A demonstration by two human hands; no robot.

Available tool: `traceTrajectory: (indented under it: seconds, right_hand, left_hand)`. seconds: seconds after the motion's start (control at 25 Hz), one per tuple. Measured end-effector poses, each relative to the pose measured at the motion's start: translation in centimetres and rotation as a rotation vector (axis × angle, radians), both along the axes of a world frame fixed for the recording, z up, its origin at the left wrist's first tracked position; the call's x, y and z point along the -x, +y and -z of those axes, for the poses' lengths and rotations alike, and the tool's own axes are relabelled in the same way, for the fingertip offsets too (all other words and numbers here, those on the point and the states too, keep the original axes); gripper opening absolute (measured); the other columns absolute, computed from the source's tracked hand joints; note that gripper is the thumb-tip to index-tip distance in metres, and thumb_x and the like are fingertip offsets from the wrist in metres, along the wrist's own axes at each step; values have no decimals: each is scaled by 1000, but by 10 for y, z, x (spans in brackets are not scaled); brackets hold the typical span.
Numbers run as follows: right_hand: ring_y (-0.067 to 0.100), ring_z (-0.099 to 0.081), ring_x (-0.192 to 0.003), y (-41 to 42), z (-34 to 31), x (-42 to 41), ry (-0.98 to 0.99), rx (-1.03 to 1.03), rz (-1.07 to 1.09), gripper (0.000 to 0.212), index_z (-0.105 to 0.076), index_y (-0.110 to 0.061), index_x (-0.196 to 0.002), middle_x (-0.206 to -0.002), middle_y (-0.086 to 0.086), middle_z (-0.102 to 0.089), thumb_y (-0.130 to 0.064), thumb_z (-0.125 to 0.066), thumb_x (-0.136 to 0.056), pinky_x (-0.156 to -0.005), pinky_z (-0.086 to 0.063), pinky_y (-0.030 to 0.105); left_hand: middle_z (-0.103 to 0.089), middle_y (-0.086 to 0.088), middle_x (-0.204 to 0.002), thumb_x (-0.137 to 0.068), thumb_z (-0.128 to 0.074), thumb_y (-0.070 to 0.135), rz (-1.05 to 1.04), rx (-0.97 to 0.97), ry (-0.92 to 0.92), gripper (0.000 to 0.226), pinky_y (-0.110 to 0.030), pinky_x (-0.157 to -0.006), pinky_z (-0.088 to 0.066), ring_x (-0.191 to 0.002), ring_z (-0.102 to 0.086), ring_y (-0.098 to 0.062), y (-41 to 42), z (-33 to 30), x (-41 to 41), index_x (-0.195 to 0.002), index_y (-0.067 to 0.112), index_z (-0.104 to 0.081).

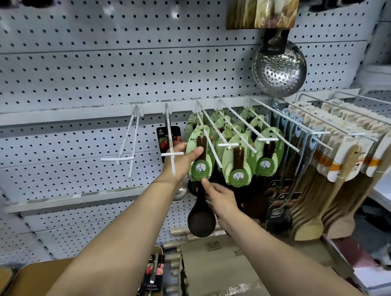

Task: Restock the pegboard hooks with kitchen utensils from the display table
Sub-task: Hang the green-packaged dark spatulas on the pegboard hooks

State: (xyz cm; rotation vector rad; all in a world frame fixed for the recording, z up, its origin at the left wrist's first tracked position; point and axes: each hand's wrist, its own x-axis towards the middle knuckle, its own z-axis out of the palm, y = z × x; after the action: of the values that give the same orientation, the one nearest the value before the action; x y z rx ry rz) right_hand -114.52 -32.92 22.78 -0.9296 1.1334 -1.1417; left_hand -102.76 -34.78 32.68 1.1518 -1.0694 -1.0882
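A dark wooden spoon (200, 217) on a green oval card (200, 161) hangs at the front of a white pegboard hook (209, 136). My left hand (181, 161) grips the card from the left, thumb across its front. My right hand (219, 197) pinches the card's lower edge and touches the spoon's handle. More green-carded spoons (239, 160) hang on the two hooks to the right. An empty double hook (126, 145) juts out further left. One hook (170, 138) beside my left hand carries a black-carded utensil (163, 139).
Wooden spatulas (345, 158) fill the hooks at right. A steel skimmer (279, 69) hangs above. Below lie a brown tray (30, 285) with black-carded metal utensils (152, 275) and a cardboard box (222, 272).
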Motion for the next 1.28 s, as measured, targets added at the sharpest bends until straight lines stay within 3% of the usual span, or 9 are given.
traceTrajectory:
  seconds: [0.12,0.4,0.48,0.56,0.64,0.76,0.84,1.0,1.28]
  right_hand:
    - [26,-68,-104,-12,-3,-4,-13,-15,36,27,-75,-15,-86,-99,8,-77,-43,-75,-84,-101,-51,44]
    - [24,-67,-106,-17,-8,-8,44,-16,94,17,-72,-18,-81,-96,4,-75,-34,-72,-89,-105,-48,40]
    - [25,-64,-112,-11,-13,-7,123,-19,83,19,-73,-17,-97,-110,7,-73,-35,-70,-90,-106,-47,39]
    - [26,-58,-122,-2,-22,-6,295,-34,45,47,-63,-11,-127,-130,9,-65,-39,-69,-90,-109,-43,39]
    - [29,-52,-130,15,-36,-3,524,-23,-19,64,-51,-8,-141,-140,11,-57,-43,-67,-91,-110,-41,39]
    - [30,-54,-126,48,-62,-2,841,97,-163,65,-47,-9,-142,-140,11,-56,-45,-65,-92,-101,-44,33]
    - [31,-58,-117,66,-79,-5,1097,259,-242,55,-54,-11,-132,-130,11,-61,-47,-64,-91,-95,-49,36]
    - [32,-47,-126,104,-111,-23,1490,594,-347,56,-50,-15,-134,-135,12,-53,-50,-61,-92,-99,-46,44]
    - [28,-38,-138,160,-144,-83,1559,859,-388,60,-39,-20,-146,-149,7,-44,-46,-57,-95,-108,-38,42]
  left_hand:
    - [-72,-2,-81,-88,-67,5,25,38,28,8,-22,-61,-57,-67,-70,-8,-10,-2,-1,-93,11,-66]
    - [-70,-4,-89,-87,-69,10,-25,34,30,15,-23,-66,-56,-80,-69,-16,-14,8,-3,-100,12,-64]
    - [-70,-5,-95,-85,-73,18,-113,-1,-105,21,-26,-76,-56,-91,-66,-21,-4,14,-9,-104,14,-63]
    - [-69,-4,-108,-83,-75,24,-210,-62,-328,33,-32,-91,-52,-101,-64,-21,15,21,-18,-112,17,-63]
    - [-65,-1,-117,-81,-76,23,-271,-110,-468,41,-32,-97,-47,-109,-61,-19,46,22,-27,-119,18,-61]
    - [-61,-1,-127,-80,-77,24,-281,-108,-720,47,-31,-96,-47,-116,-58,-21,99,21,-48,-124,23,-58]
    - [-60,-4,-129,-82,-75,27,-285,-99,-930,51,-36,-92,-49,-114,-56,-25,132,16,-62,-128,25,-55]
    - [-55,-4,-129,-84,-72,31,-349,-137,-1195,54,-38,-83,-49,-120,-49,-27,199,-2,-99,-133,29,-49]
    - [-47,-3,-142,-90,-62,38,-383,-79,-1430,55,-39,-99,-39,-128,-41,-25,259,-28,-165,-139,28,-41]
